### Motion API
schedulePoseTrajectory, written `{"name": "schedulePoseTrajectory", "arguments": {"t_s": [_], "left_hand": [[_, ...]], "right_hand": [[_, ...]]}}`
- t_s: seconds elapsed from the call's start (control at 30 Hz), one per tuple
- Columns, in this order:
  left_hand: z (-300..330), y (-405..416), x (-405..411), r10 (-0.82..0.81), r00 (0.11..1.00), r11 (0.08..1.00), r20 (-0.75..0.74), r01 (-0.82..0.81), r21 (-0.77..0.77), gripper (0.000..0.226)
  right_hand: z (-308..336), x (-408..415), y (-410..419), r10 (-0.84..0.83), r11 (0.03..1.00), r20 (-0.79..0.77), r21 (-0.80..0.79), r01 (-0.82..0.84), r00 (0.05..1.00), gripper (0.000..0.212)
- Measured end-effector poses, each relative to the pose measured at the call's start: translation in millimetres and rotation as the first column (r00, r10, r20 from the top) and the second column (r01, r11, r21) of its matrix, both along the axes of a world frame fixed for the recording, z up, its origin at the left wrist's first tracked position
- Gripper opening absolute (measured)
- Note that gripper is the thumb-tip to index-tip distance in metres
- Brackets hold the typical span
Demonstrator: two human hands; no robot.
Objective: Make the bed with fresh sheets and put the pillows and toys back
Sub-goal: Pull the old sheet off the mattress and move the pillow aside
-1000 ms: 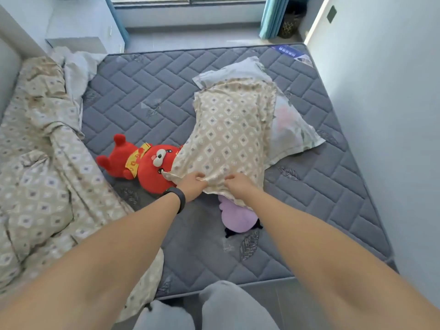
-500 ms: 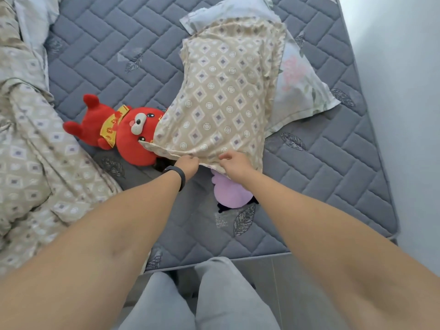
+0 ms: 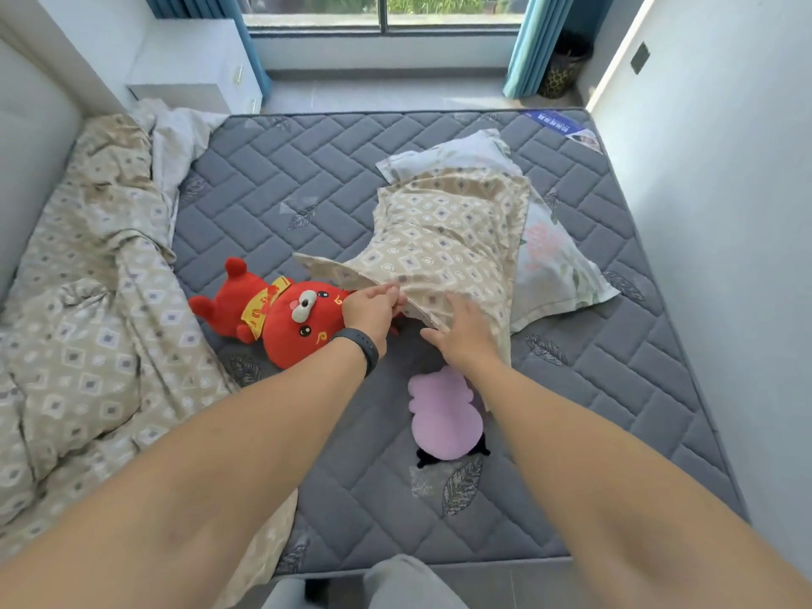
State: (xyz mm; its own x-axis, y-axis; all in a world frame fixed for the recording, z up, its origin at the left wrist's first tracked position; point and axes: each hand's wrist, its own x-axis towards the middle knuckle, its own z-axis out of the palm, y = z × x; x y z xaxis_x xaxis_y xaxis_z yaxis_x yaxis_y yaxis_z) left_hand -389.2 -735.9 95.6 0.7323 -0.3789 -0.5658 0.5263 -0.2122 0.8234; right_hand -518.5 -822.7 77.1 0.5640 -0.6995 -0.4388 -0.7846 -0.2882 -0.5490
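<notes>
The step in hand looks like work on a pillow's cover rather than on the sheets: the grey quilted mattress [image 3: 272, 186] lies bare, so the fresh sheet is not yet on. In the middle of the bed lies a pillow in a beige diamond-patterned pillowcase [image 3: 444, 239], its near open end lifted off the mattress. The left hand [image 3: 371, 309] pinches the flap of that open end between thumb and curled fingers, holding it up. The right hand [image 3: 465, 334] lies just beside it with fingers straight and spread, resting flat on the cloth at the mouth of the case; it grips nothing. Whether the cover is going on or coming off cannot be told from this view.

Under and to the right of this pillow lies a second pillow in a pale floral case [image 3: 558, 274]. A red plush toy with a yellow scarf [image 3: 281, 318] lies touching the left hand's side, and a flat lilac plush toy [image 3: 444, 415] lies on the near part of the mattress beneath the right forearm. A crumpled beige patterned duvet [image 3: 88, 301] is heaped along the left edge.

The next move probably calls for the right hand to take hold at the opening, so both hands can draw the fabric along the pillow evenly without bunching.
</notes>
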Motion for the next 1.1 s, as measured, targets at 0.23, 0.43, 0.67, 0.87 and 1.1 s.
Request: {"name": "schedulePoseTrajectory", "arguments": {"t_s": [0.23, 0.43, 0.67, 0.87, 1.1], "left_hand": [[95, 20, 20, -0.123, 0.991, 0.972, 0.056, 0.132, -0.194, 0.012], [160, 66, 68, -0.05, 0.993, 0.944, 0.11, 0.083, -0.319, 0.014], [170, 172, 119, -0.371, 0.9, 0.928, -0.23, 0.352, -0.121, 0.051], [175, 248, 159, -0.372, 0.826, 0.866, -0.423, 0.145, -0.479, 0.115], [225, 321, 257, -0.123, 0.952, 0.619, -0.28, -0.147, -0.771, 0.099]], "right_hand": [[85, 38, 1, -0.242, 0.951, -0.075, -0.215, 0.221, 0.967, 0.042], [174, 90, 29, -0.272, 0.928, 0.217, -0.199, 0.315, 0.938, 0.036], [271, 188, 128, -0.07, 0.966, 0.399, -0.201, 0.162, 0.914, 0.038], [317, 268, 235, 0.082, 0.982, 0.5, -0.19, 0.018, 0.862, 0.04], [364, 360, 346, 0.304, 0.951, 0.608, -0.151, -0.269, 0.733, 0.036]]}}
